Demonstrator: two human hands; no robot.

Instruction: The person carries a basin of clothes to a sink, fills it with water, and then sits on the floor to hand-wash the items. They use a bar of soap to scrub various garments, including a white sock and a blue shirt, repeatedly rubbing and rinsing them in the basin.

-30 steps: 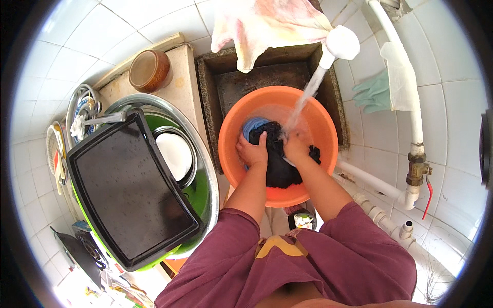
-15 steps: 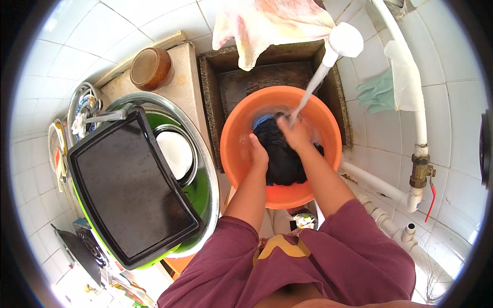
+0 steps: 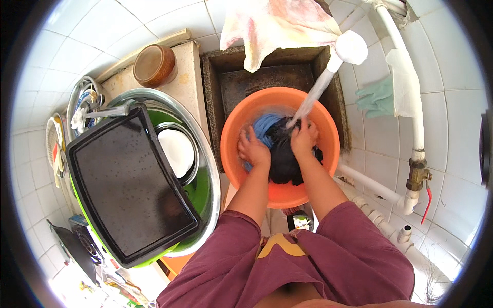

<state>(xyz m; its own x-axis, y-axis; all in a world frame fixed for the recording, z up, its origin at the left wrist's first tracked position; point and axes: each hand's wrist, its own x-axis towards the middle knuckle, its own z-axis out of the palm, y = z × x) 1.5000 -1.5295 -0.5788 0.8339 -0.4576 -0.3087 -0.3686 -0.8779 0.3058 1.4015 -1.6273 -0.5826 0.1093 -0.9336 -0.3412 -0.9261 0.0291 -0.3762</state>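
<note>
An orange basin (image 3: 231,172) stands over the front of a dark stone sink (image 3: 211,92). Wet black cloth (image 3: 285,163) fills its middle, and blue cloth (image 3: 266,123) bunches at the back left of it. My left hand (image 3: 255,150) is inside the basin on the left, its fingers bent around the blue cloth. On the right, the fingers of my right hand (image 3: 304,137) pinch the black cloth. Water (image 3: 314,96) pours from a white spout (image 3: 336,55) onto the cloth beside that hand. Folds partly hide my fingertips.
To the left, a large metal basin (image 3: 213,205) holds a black tray (image 3: 134,187) and a white bowl (image 3: 175,153). A brown lidded pot (image 3: 154,65) sits on the ledge. A stained cloth (image 3: 277,31) hangs behind the sink; green gloves (image 3: 376,96) and a red-handled valve (image 3: 418,177) are at right.
My left hand has moved left and turned over the cloth. More blue cloth shows now. My right hand has shifted slightly right, out from under the water stream.
</note>
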